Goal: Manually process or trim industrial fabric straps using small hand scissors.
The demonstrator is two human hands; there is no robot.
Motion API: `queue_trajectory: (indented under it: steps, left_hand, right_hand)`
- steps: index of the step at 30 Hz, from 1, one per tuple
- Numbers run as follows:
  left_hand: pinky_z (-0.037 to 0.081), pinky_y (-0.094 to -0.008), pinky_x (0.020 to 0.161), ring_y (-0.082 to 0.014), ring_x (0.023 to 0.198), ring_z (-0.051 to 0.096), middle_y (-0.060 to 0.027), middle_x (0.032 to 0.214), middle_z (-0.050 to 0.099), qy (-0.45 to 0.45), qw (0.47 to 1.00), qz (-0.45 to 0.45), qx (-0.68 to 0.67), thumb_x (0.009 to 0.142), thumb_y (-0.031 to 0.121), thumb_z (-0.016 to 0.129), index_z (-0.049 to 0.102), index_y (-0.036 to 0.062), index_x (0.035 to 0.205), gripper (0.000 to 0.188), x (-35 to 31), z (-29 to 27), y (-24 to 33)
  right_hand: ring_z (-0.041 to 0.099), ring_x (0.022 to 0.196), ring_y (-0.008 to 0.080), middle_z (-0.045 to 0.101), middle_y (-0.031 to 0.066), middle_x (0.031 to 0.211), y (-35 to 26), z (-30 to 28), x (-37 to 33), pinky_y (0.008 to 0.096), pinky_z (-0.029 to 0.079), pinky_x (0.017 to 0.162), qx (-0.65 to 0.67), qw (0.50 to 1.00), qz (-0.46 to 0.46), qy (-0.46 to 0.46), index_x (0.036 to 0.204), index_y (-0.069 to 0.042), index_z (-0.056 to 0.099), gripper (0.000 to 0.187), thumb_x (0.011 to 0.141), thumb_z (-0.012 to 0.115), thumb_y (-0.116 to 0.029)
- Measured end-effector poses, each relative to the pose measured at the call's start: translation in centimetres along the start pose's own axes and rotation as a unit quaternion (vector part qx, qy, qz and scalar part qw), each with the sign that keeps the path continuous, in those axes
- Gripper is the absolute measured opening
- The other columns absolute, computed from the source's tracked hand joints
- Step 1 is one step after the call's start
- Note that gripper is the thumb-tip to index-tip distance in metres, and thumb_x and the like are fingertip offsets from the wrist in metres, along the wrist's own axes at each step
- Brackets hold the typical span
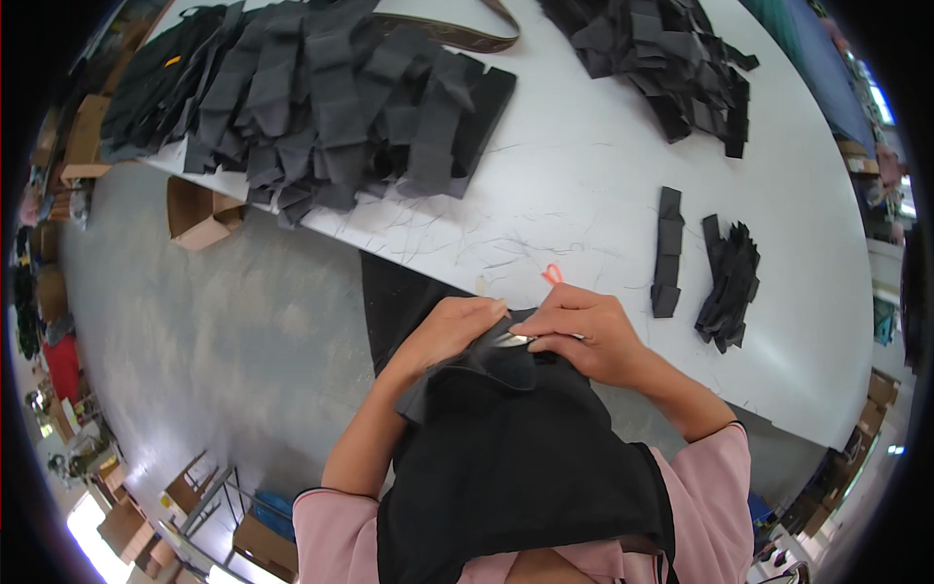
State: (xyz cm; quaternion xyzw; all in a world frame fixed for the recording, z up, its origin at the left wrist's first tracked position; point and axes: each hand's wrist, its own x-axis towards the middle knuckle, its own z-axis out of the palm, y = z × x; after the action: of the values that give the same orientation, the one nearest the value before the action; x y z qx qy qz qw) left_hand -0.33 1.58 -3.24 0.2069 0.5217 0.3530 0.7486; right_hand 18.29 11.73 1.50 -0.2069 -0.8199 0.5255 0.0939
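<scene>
My left hand (446, 336) is closed on a dark grey fabric piece (498, 366), pinching its upper edge. The piece hangs in folds in front of my black apron (520, 467), at the near edge of the table. My right hand (595, 336) grips small metal thread snips (510, 340). Their blades point left and meet the fabric beside my left fingertips; whether they are cutting a thread is too small to tell. An orange-red loop (553, 273) sticks up above my right fingers, and what it is fixed to is hidden.
On the white table (584, 214) lie a large heap of dark fabric strips (321, 107) at far left, another heap (662, 58) at far right, a single strip (667, 253) and a small bundle (730, 282). Loose threads litter the tabletop. A cardboard box (202, 212) stands below the left edge.
</scene>
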Motion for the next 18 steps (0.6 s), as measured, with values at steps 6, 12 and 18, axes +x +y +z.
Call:
queue_trajectory:
  steps: [6,12,18]
  left_hand:
    - [0.042,-0.0196,0.065,-0.0039,0.069,0.048,0.0026,0.073,0.055,0.258,0.944,0.132,0.156,0.097,0.023,0.048,0.062,-0.0009,0.092,0.028,-0.1,0.3,-0.6]
    - [0.046,-0.0258,0.076,-0.0119,0.085,0.053,-0.0067,0.102,0.053,0.208,0.956,0.205,-0.028,0.085,0.01,0.054,0.05,0.0038,0.118,0.034,-0.2,2.6,0.2]
    - [0.043,-0.0283,0.086,-0.016,0.093,0.054,-0.0116,0.11,0.053,0.176,0.972,0.148,-0.037,0.075,0.0,0.054,0.039,0.0048,0.128,0.054,0.9,2.8,-0.2]
  right_hand:
    - [0.058,0.08,0.0259,0.056,0.0063,0.086,-1.9,1.6,-2.0,0.0367,0.048,0.07,-0.061,0.994,0.069,0.062,0.111,-0.014,0.057,0.043,0.07,0.071,-0.019]
    - [0.061,0.069,0.0244,0.06,0.0031,0.079,1.4,4.0,-1.9,0.0354,0.048,0.058,-0.075,0.98,0.003,0.185,0.097,-0.012,0.062,0.033,0.066,0.063,-0.002]
    - [0.059,0.055,0.0186,0.063,0.0082,0.072,2.7,3.7,0.5,0.03,0.045,0.05,-0.019,0.935,-0.025,0.354,0.083,-0.003,0.065,0.011,0.072,0.064,0.001]
